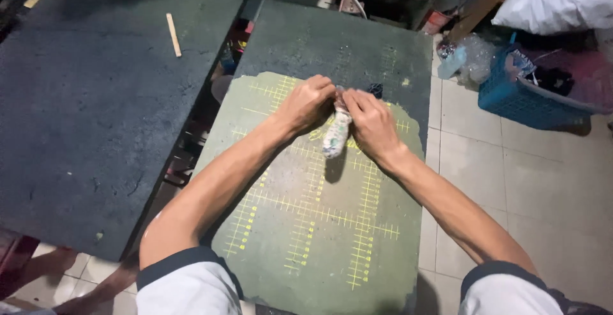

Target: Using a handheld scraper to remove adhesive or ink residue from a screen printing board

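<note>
My left hand (308,103) and my right hand (370,123) meet over the far half of a worn green work board (319,238) marked with yellow ruler lines. Between them hangs a small rolled bundle of white patterned cloth (336,135). Both hands pinch its upper end, and the lower end dangles just above the board, casting a shadow. The fingertips of both hands hide the top of the bundle. A small dark object (376,89) lies on the board just beyond my right hand.
A second dark board (89,110) stands to the left with a wooden stick (174,34) on it. A blue plastic basket (523,98), clear plastic bags (469,56) and a white sack (562,2) sit on the tiled floor at right.
</note>
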